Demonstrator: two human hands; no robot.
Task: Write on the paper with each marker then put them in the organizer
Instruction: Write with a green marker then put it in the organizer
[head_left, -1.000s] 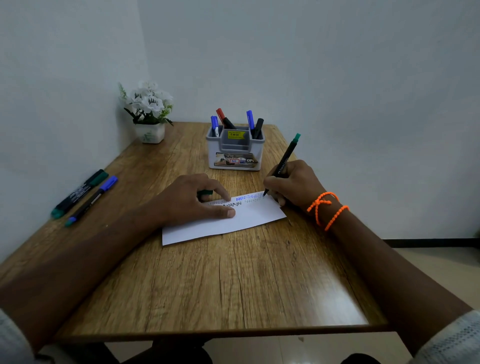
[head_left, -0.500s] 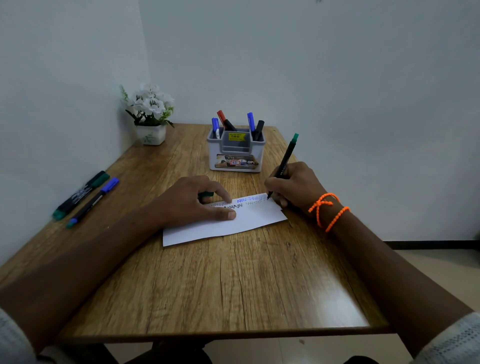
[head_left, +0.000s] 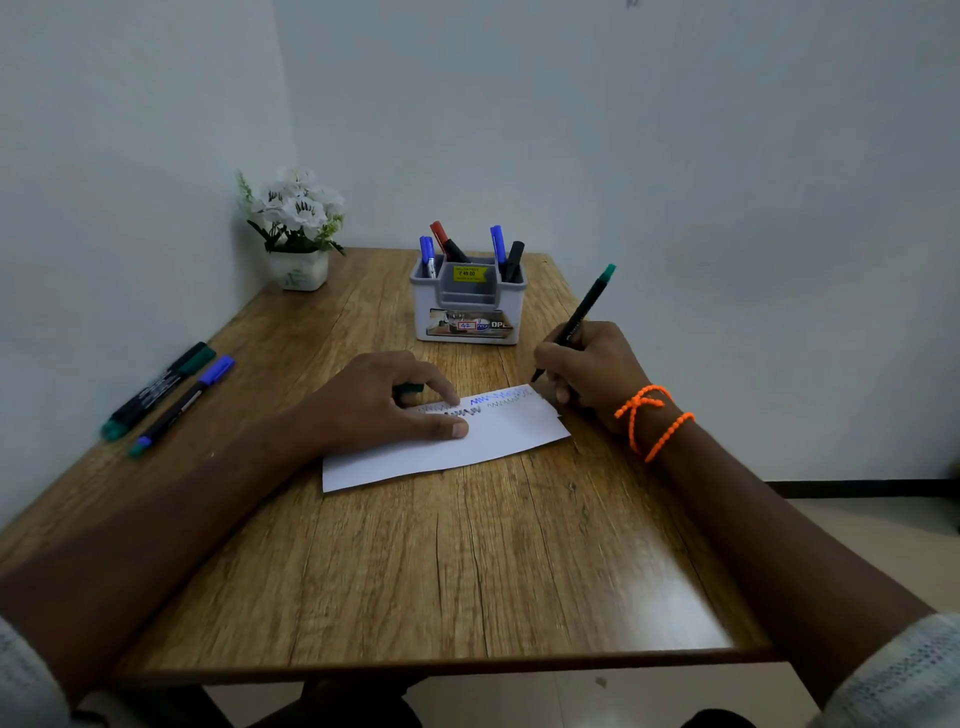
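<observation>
From the head view, the right hand (head_left: 587, 371) has its fingers curled round a green marker (head_left: 582, 317), held slanted with its tip at the far right corner of the paper (head_left: 457, 447), right at the edge of the sheet. The left hand (head_left: 384, 400) lies on the paper's left half, its thumb and forefinger laid out flat and pressing the sheet down; a green cap (head_left: 410, 388) peeks out from under the curled fingers, so it appears to be tucked in that hand. Zigzag lines in grey, black and blue already run along the paper's far edge.

The organizer (head_left: 470, 304) stands just beyond the paper, already holding blue, red and black markers upright in its corner pockets. Two more markers (head_left: 169, 397) lie side by side near the left edge of the tabletop (head_left: 415, 571), well apart from the paper. A pot of white flowers (head_left: 298, 234) sits in the far left corner.

The likely trouble: with the tip at the very corner, one more stroke could run off the sheet and ink the wood. If the left hand eases off, the paper may skid. The uncapped tip could also smear the right hand's fingers when recapping.
</observation>
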